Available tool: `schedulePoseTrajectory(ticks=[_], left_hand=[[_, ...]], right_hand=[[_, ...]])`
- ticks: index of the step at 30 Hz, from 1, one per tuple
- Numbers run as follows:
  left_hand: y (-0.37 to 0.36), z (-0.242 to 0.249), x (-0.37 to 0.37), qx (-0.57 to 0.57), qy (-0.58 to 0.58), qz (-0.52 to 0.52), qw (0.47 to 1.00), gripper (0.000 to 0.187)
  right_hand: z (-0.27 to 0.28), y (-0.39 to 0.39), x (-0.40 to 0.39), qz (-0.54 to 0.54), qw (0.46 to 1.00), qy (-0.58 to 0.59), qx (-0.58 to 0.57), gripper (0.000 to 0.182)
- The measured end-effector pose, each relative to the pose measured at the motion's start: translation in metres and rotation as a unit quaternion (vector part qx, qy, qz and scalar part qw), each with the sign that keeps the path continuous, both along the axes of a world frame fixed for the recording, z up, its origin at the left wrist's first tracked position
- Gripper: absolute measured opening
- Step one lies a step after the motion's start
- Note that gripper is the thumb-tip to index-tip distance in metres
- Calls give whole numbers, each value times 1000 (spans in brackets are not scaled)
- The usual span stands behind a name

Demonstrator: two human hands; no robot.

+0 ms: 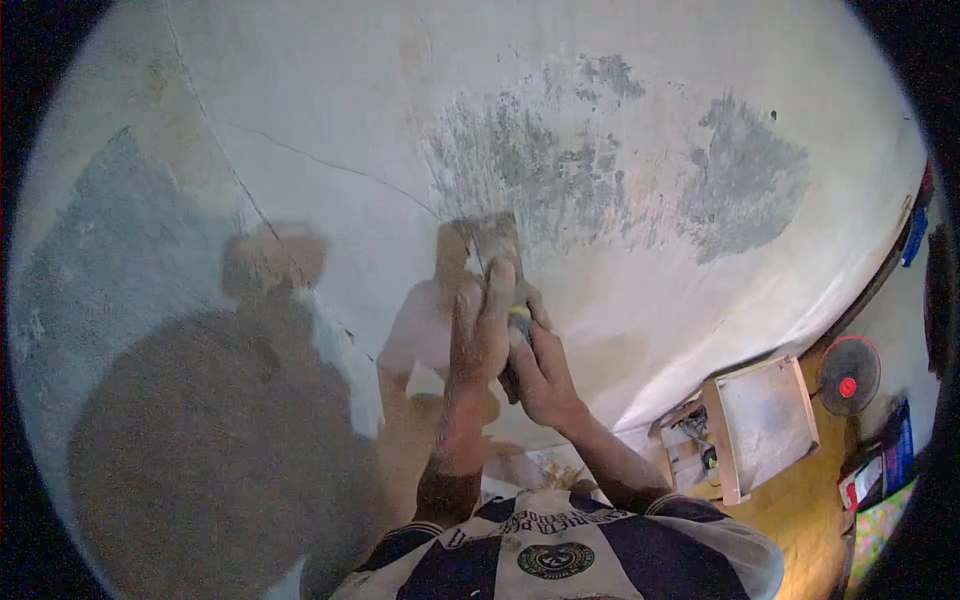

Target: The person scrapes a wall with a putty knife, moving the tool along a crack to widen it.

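Observation:
A scraper [498, 245] with a wide flat blade lies against the whitish wall [350, 120], just below a patch of exposed grey. My right hand [545, 375] is closed round its dark handle, which has a yellow band. My left hand [482, 335] is closed on the same tool, with fingers stretched up along the blade's base. Grey patches [745, 180] show where the wall's pale coating is gone, and a thin crack runs down toward the blade.
Shadows of a head and arms fall on the wall at left and centre. At the lower right are an open wooden box [765, 425], a round fan with a red centre [848, 386] and a blue packet [897, 455] on the floor.

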State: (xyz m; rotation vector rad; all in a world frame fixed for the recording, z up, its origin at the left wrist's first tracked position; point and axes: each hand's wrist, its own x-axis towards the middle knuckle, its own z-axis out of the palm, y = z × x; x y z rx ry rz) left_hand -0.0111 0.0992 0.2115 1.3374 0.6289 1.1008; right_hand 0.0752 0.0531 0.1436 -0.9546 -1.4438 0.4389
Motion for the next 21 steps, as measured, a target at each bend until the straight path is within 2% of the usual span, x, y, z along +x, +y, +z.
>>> schedulePoseTrajectory(ticks=[2, 3, 5, 7, 10, 13, 15, 17, 18, 21], left_hand=[[-15, -8, -2, 26, -19, -12, 999, 47], [-10, -27, -4, 62, -1, -42, 997, 45], [-15, -46, -5, 140, 20, -30, 990, 43], [-8, -71, -1, 21, 9, -82, 996, 39], [-10, -75, -4, 86, 6, -51, 995, 36], [10, -90, -3, 32, 24, -72, 997, 33], [16, -87, -1, 83, 3, -63, 995, 33], [10, -66, -2, 99, -12, -26, 995, 34], [-6, -35, -7, 91, -16, 4, 996, 34], [12, -25, -16, 18, -37, -32, 999, 35]], right_hand=[[-2, -1, 9, 14, 999, -11, 29, 32], [-11, -12, 11, 42, 998, 21, -34, 33], [-28, -30, 14, 69, 985, 76, -137, 34], [-38, -39, 15, 66, 969, 119, -207, 33], [-53, -49, 14, 32, 968, 95, -229, 32], [-49, -51, 15, 27, 971, 79, -224, 33], [-33, -48, 10, -5, 983, 83, -163, 40], [-17, -41, 7, -9, 989, 75, -124, 47], [-10, -36, 7, 1, 991, 66, -113, 51], [14, -23, 9, 85, 990, 72, -85, 57]])
